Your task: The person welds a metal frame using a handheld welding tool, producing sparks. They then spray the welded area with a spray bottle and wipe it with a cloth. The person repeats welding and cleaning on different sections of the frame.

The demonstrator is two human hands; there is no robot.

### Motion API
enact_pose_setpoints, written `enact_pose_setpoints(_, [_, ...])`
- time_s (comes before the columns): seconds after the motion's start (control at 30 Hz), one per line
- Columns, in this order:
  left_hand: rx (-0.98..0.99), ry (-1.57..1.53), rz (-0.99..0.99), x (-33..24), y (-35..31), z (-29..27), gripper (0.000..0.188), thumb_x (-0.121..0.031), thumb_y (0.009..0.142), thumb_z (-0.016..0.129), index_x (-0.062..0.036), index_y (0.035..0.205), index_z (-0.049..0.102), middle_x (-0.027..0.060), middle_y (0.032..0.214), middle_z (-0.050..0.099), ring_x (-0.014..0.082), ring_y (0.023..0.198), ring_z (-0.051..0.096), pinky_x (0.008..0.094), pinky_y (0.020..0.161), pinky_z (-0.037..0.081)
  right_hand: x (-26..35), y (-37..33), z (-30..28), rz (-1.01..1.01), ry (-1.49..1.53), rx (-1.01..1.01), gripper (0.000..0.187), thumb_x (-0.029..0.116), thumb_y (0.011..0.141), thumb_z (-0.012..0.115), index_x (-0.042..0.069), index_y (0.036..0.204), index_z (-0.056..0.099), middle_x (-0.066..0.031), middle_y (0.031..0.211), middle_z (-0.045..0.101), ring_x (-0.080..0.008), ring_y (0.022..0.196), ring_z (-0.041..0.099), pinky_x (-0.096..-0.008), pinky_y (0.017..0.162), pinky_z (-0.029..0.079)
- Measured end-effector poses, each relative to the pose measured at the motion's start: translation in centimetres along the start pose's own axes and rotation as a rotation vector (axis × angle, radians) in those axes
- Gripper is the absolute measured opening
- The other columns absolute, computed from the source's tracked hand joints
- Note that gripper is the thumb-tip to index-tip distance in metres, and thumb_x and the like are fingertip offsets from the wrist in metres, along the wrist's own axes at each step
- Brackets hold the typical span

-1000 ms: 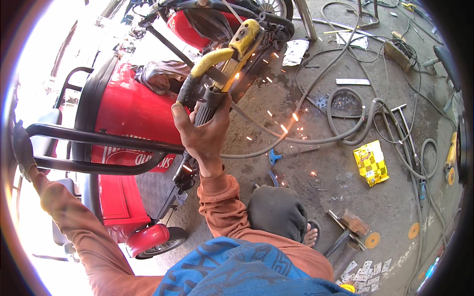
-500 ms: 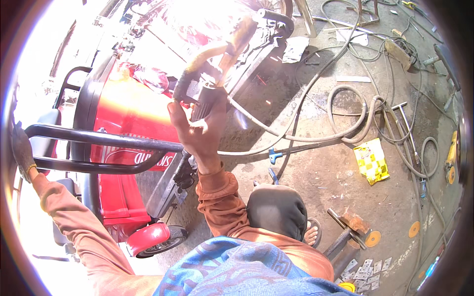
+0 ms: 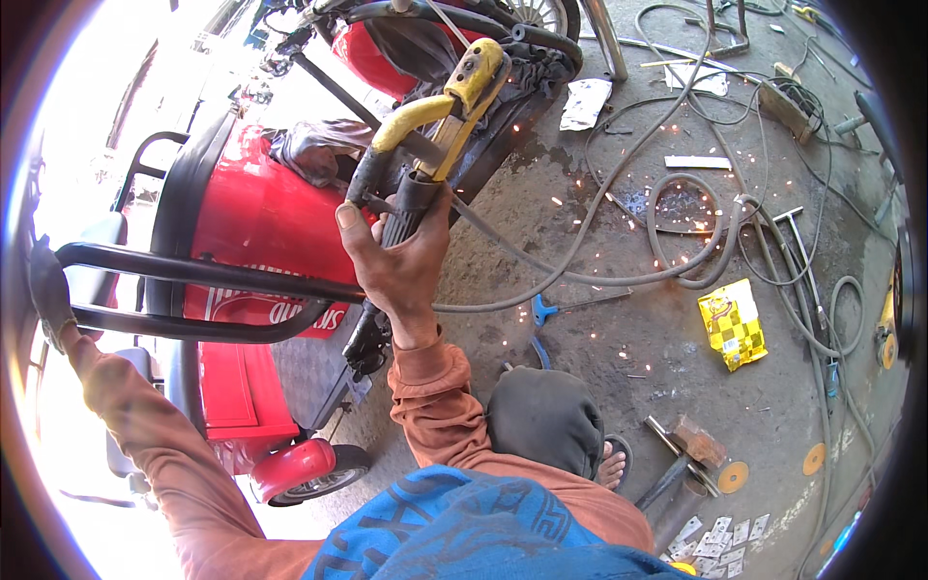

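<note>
My right hand (image 3: pixel 401 275) is wrapped round the dark ribbed handle of a yellow welding electrode holder (image 3: pixel 474 82), its thumb up along the side and the yellow head pointing away from me. At the far left, my left hand (image 3: pixel 48 290), in a dark glove, is closed on the curved end of a black tubular bar (image 3: pixel 208 268). The bar stretches across the front of a red three-wheeled vehicle body (image 3: pixel 275 208). Its left end is partly hidden by the glove. A grey cloth (image 3: pixel 324 150) lies on the red body beyond the bar.
Thick cables (image 3: pixel 619 275) loop over the concrete floor on the right, with sparks scattered among them. A blue-handled tool (image 3: pixel 544 309), a yellow packet (image 3: pixel 732 324), a hammer (image 3: pixel 696 442), orange discs (image 3: pixel 734 477) and small metal plates (image 3: pixel 720 536) lie around my foot.
The bright glare around the electrode holder has gone, and its yellow head now shows plainly. Many more sparks are spread over the floor at the right. Both hands keep their grip.
</note>
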State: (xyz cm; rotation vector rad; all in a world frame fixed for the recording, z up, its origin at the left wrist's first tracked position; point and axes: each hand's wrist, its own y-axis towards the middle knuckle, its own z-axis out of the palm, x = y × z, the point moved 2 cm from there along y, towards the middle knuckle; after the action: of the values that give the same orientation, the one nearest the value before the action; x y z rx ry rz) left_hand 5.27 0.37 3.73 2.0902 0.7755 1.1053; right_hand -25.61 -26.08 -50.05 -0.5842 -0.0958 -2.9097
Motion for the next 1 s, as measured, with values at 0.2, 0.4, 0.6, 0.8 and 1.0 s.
enact_pose_setpoints(0.2, [-0.046,0.047,0.045,0.5,-0.2,0.3,0.047,-0.03,0.106,0.038,-0.005,0.142,0.057,0.0157,0.142,0.059,0.0294,0.133,0.055,0.0367,0.112,0.04,0.1,0.2,0.0,-0.031,-0.077,0.026,0.069,0.016,0.077,0.085,-0.001,0.131,0.044,-0.0077,0.106,0.063,-0.0105,0.084,0.061,-0.0243,0.07,0.051])
enact_pose_setpoints(0.4, [-0.066,0.025,0.042,0.6,-0.1,0.5,0.047,-0.03,0.106,0.038,-0.0043,0.141,0.057,0.0166,0.142,0.059,0.0301,0.133,0.055,0.0371,0.111,0.041,-0.1,0.6,0.2,-0.184,-0.051,0.041,0.062,0.014,0.08,0.083,0.0,0.127,0.045,-0.0129,0.112,0.065,-0.0191,0.094,0.069,-0.0313,0.082,0.057])
enact_pose_setpoints(0.6, [-0.011,0.053,0.045,3.4,0.7,0.9,0.05,-0.034,0.107,0.036,-0.006,0.145,0.052,0.0159,0.146,0.055,0.0288,0.137,0.05,0.0378,0.114,0.037,-0.5,0.0,0.1,-0.055,-0.106,-0.028,0.065,0.009,0.08,0.082,0.002,0.131,0.042,-0.0045,0.108,0.055,-0.0063,0.086,0.057,-0.0206,0.067,0.048])
enact_pose_setpoints(0.8, [0.076,0.105,0.045,5.7,1.2,1.7,0.055,-0.039,0.109,0.031,-0.0088,0.152,0.043,0.0147,0.154,0.047,0.0267,0.144,0.042,0.0387,0.119,0.031,-0.4,0.0,0.0,-0.007,-0.07,-0.064,0.073,0.017,0.074,0.087,0.001,0.131,0.045,0.0002,0.096,0.059,-0.0036,0.067,0.047,-0.0218,0.056,0.043])
enact_pose_setpoints(1.0, [0.113,0.116,0.001,3.1,0.9,0.7,0.059,-0.044,0.109,0.029,-0.0098,0.157,0.038,0.0137,0.159,0.043,0.0255,0.148,0.038,0.039,0.121,0.027,-0.1,0.2,0.1,-0.003,-0.056,-0.004,0.076,0.018,0.073,0.088,-0.001,0.133,0.044,-0.0029,0.099,0.064,-0.0031,0.062,0.044,-0.0222,0.054,0.042])
